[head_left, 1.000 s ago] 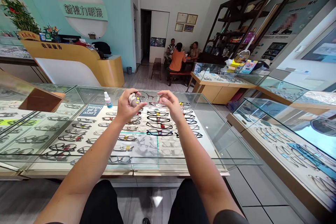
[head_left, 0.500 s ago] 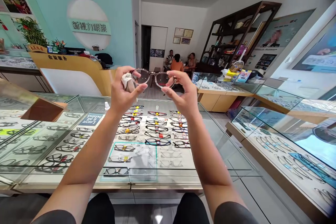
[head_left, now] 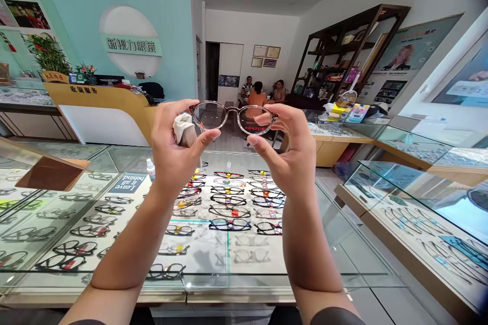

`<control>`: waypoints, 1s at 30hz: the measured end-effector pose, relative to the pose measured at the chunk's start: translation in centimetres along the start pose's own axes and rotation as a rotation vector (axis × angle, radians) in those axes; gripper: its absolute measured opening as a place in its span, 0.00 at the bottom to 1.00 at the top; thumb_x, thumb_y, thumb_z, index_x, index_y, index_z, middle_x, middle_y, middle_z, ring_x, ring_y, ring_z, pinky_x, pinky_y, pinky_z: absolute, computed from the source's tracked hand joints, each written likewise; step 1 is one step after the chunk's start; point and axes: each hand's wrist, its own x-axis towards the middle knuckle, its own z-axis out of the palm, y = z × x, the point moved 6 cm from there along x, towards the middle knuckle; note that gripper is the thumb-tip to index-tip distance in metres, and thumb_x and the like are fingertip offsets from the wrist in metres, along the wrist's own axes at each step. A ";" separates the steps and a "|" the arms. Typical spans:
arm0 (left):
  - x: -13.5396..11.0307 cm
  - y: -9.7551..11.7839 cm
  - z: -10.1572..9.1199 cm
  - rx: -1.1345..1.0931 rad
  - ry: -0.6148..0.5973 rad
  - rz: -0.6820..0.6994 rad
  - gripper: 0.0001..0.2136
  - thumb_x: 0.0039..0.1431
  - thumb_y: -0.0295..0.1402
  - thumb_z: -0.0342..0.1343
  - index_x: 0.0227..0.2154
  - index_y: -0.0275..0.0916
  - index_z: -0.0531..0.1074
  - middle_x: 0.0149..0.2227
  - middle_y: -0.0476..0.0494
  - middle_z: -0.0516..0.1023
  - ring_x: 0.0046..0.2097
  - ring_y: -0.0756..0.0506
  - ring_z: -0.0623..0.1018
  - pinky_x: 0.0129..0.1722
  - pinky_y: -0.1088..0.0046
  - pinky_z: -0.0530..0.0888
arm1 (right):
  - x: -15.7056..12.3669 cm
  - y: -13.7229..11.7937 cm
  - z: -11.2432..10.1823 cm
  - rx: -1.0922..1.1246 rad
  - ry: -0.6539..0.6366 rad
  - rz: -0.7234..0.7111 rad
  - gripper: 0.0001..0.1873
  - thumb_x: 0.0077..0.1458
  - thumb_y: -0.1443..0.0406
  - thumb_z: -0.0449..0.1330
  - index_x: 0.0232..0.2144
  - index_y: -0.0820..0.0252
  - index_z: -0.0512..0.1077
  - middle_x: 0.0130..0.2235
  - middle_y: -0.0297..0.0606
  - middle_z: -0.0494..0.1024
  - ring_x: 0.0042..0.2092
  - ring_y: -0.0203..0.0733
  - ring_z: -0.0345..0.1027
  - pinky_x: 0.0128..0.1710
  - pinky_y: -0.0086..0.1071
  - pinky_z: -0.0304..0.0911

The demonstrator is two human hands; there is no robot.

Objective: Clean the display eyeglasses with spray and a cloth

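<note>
A pair of round, speckled-rim eyeglasses (head_left: 232,109) is held up level in front of me, above the glass display case (head_left: 263,278). My left hand (head_left: 173,137) pinches the left end of the frame between thumb and fingers. A pale cloth (head_left: 184,129) is tucked in that same palm. On the other side, my right hand (head_left: 292,144) grips the right end near the hinge, its index finger along the top and its thumb below the rim. Red lettering shows on the right lens. The temples are mostly hidden behind the frame and fingers.
Below my hands, rows of eyeglasses (head_left: 230,224) lie in the case. A small white bottle (head_left: 150,167) stands by a blue sign (head_left: 128,183). Another glass case (head_left: 415,223) is at right. Several people sit at the back, one in an orange top (head_left: 257,98).
The eyeglasses have come closer and look larger, with both hands slightly farther apart. The right lens now faces me more fully, and its red lettering is visible. My view has tilted up slightly.
</note>
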 end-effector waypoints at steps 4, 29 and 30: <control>-0.1 1.0 -0.4 0.010 0.056 0.009 0.26 0.58 0.58 0.73 0.55 0.53 0.81 0.50 0.41 0.81 0.52 0.35 0.81 0.56 0.50 0.80 | -0.2 -0.9 -0.5 -0.119 0.041 0.042 0.25 0.67 0.52 0.69 0.63 0.44 0.74 0.59 0.42 0.81 0.59 0.54 0.78 0.60 0.53 0.75; -0.6 -0.8 0.8 0.042 0.008 -0.230 0.26 0.58 0.54 0.76 0.53 0.46 0.81 0.49 0.42 0.85 0.51 0.38 0.84 0.54 0.58 0.82 | -0.4 -0.5 -0.2 -0.165 0.067 0.180 0.21 0.65 0.54 0.69 0.57 0.50 0.79 0.54 0.42 0.85 0.54 0.51 0.80 0.56 0.49 0.76; -0.6 -0.8 0.8 0.049 0.004 -0.226 0.25 0.58 0.53 0.76 0.53 0.46 0.82 0.49 0.42 0.85 0.51 0.38 0.84 0.54 0.58 0.82 | -0.3 -0.6 -0.2 -0.168 0.068 0.181 0.20 0.65 0.55 0.69 0.57 0.50 0.79 0.54 0.42 0.86 0.54 0.51 0.80 0.56 0.49 0.76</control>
